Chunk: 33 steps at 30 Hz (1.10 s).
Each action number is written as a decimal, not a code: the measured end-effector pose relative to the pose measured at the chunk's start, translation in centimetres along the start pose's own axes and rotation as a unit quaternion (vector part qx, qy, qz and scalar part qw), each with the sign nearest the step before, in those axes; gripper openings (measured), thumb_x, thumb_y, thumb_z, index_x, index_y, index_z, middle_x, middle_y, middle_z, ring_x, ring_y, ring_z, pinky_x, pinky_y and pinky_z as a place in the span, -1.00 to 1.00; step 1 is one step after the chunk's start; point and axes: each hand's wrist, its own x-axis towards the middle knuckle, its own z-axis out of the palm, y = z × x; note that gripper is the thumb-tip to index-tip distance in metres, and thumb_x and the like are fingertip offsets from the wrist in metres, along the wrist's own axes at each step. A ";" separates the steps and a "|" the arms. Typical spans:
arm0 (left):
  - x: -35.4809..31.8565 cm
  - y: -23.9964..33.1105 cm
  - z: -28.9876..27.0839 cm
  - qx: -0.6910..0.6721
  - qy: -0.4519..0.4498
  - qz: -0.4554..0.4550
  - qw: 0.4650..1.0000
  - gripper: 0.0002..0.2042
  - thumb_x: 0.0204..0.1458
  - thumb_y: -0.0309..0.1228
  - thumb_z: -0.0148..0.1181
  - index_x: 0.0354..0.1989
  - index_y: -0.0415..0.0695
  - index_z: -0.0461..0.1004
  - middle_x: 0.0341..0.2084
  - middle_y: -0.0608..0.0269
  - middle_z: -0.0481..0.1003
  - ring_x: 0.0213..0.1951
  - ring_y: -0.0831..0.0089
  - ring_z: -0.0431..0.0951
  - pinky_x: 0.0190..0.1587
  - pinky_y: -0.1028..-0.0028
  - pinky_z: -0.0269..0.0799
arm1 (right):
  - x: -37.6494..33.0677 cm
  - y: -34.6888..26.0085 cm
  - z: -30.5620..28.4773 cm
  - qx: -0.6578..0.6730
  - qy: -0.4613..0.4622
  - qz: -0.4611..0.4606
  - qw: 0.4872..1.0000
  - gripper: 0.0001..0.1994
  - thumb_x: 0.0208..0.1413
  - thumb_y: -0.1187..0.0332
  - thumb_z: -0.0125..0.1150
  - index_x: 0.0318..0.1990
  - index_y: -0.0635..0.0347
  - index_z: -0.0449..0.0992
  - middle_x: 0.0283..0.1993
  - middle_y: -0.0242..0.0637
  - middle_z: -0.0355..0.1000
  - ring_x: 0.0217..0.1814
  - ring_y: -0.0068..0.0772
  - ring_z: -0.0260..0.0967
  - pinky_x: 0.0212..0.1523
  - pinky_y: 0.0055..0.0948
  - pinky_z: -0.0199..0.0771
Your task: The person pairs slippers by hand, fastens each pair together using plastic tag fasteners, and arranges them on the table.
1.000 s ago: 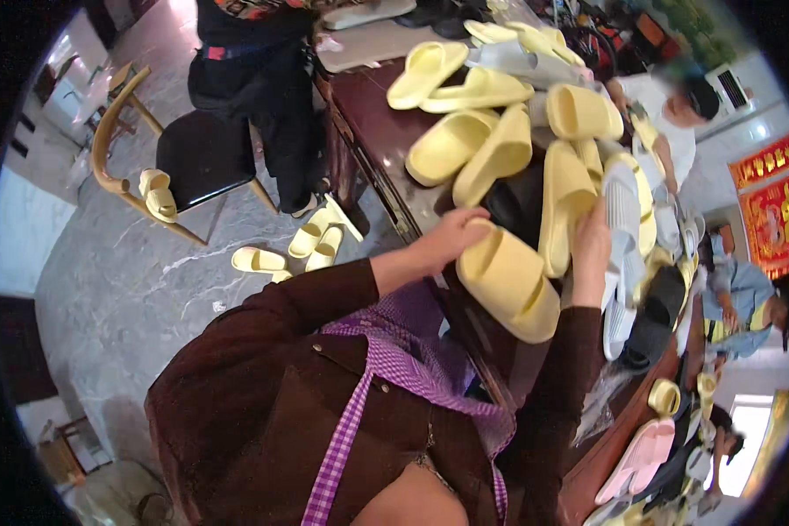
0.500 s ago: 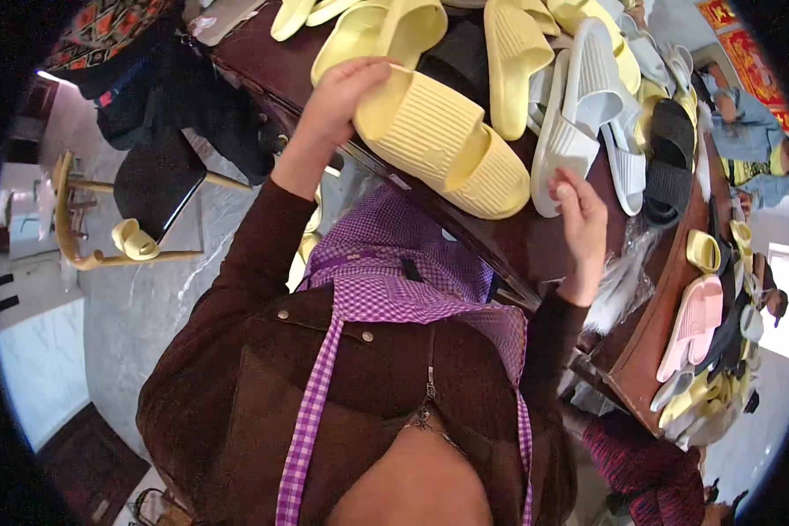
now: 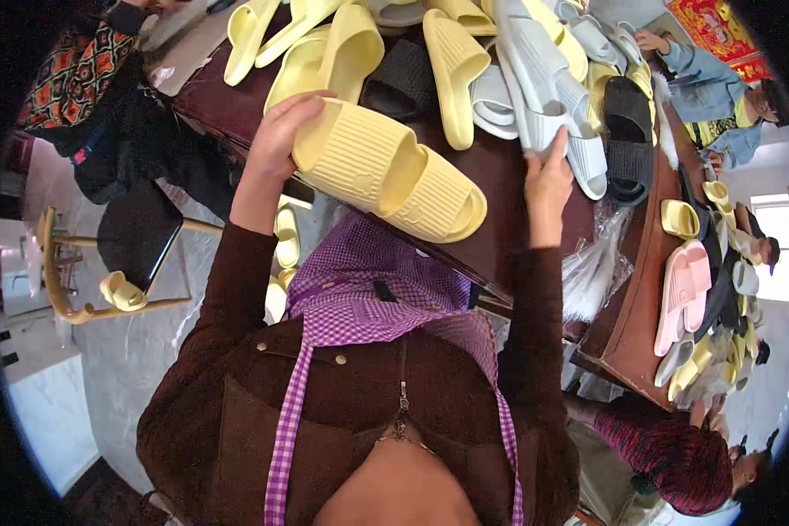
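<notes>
My left hand (image 3: 280, 136) is closed on one end of a pair of pale yellow ribbed slippers (image 3: 359, 167), fitted one into the other. They hang over the table's near edge, tilted down to the right. My right hand (image 3: 549, 193) reaches over the table to a light grey slipper (image 3: 539, 83), thumb and forefinger at its near end. That slipper leans over more grey slippers (image 3: 587, 162). Left of it lie a single yellow slipper (image 3: 454, 74) and a black slipper (image 3: 401, 81).
More yellow slippers (image 3: 351, 53) lie along the far side of the dark red table (image 3: 491, 197), black ones (image 3: 627, 140) to the right. Clear plastic bags (image 3: 596, 272) hang by the edge. Beyond are pink slippers (image 3: 682, 289), a chair (image 3: 140, 232) and other people (image 3: 719, 96).
My right hand has moved from the near side of the grey slipper onto its end, and that slipper has shifted away from me. The yellow pair stays in my left hand; the view has turned slightly.
</notes>
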 end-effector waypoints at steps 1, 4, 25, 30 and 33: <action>0.1 -0.2 0.4 0.001 -0.005 -0.008 1.000 -0.71 0.03 -0.43 0.08 -0.11 -0.38 0.42 -0.27 0.09 0.51 -0.24 0.40 0.53 -0.14 0.49 0.43 | 1.3 0.3 0.4 0.019 0.019 0.010 1.000 -0.21 -0.05 0.31 0.21 0.31 0.12 -0.10 -0.29 0.09 0.43 -0.27 0.14 0.39 -0.22 -0.06 0.34; 0.9 -1.1 1.8 -0.009 -0.015 -0.017 1.000 -0.71 0.03 -0.43 0.08 -0.12 -0.37 0.42 -0.28 0.09 0.51 -0.24 0.39 0.53 -0.14 0.49 0.44 | 4.9 0.1 2.0 0.042 0.023 0.001 0.999 -0.25 -0.03 0.26 0.22 0.29 0.16 -0.05 -0.39 0.03 0.45 -0.33 0.13 0.40 -0.28 -0.10 0.36; 1.9 -4.6 9.3 -0.080 -0.021 0.003 0.997 -0.73 0.07 -0.40 0.08 -0.12 -0.33 0.39 -0.27 0.14 0.49 -0.24 0.45 0.50 -0.18 0.51 0.44 | -10.7 0.3 -7.8 0.621 -0.107 0.256 0.733 -0.65 0.20 0.19 -0.05 -0.09 0.32 0.44 -0.29 -0.22 0.49 -0.50 -0.55 0.39 -0.55 -0.59 0.41; -0.6 -7.8 11.1 0.040 -0.032 0.075 0.996 -0.72 0.06 -0.37 0.09 -0.15 -0.33 0.39 -0.30 0.17 0.49 -0.28 0.52 0.48 -0.24 0.55 0.40 | -11.6 1.4 -8.4 0.530 -0.039 0.310 0.788 -0.72 0.20 0.26 -0.05 -0.20 0.33 0.45 -0.42 -0.26 0.47 -0.58 -0.56 0.35 -0.63 -0.62 0.36; 0.1 -7.9 10.2 0.068 -0.049 0.043 0.996 -0.73 0.05 -0.38 0.10 -0.15 -0.33 0.39 -0.31 0.19 0.49 -0.30 0.53 0.47 -0.27 0.56 0.39 | -12.1 0.7 -8.1 0.549 0.064 0.270 0.789 -0.72 0.19 0.29 -0.06 -0.21 0.36 0.45 -0.46 -0.29 0.46 -0.59 -0.56 0.34 -0.65 -0.62 0.32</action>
